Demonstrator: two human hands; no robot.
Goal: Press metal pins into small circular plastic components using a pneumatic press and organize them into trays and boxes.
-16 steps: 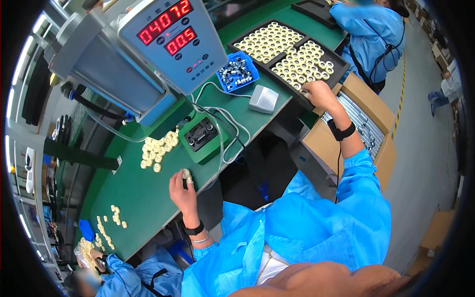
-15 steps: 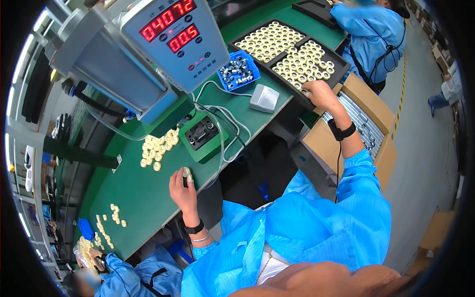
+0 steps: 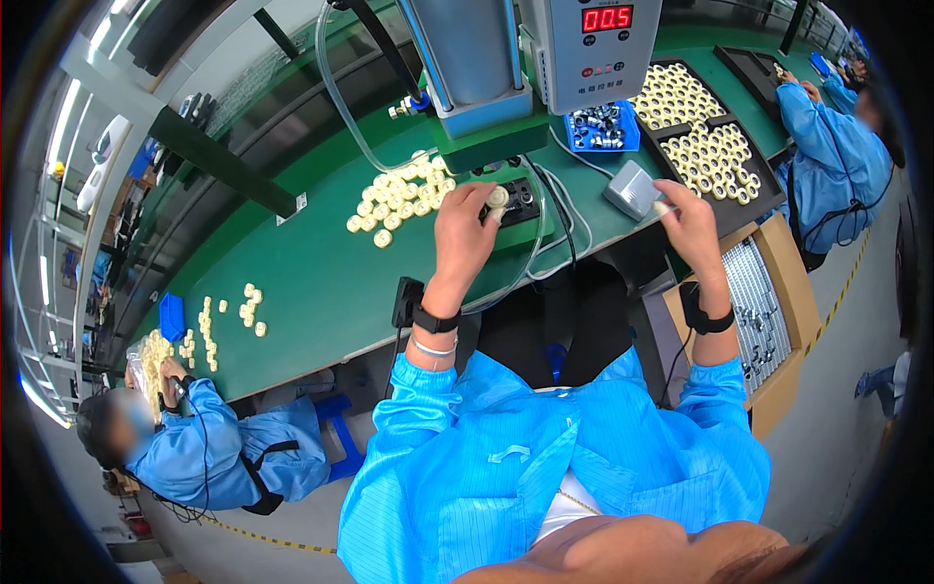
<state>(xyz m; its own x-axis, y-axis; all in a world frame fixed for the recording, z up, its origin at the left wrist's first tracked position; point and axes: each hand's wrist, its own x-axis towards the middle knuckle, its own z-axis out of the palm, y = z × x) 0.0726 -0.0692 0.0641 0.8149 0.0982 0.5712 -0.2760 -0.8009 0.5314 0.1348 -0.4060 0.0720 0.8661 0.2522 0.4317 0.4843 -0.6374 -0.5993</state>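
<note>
I see the left hand, fingers pinching a cream ring; at its three o'clock, the right hand, fingers seemingly parted near a grey box.

Left, the green bench gives room; rightward, the press and cables obstruct.

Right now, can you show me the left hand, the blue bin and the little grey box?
Left hand (image 3: 461,234): head view, middle of the hand.
Blue bin (image 3: 633,130): head view, its right wall.
Little grey box (image 3: 632,189): head view, its upper face.
</note>
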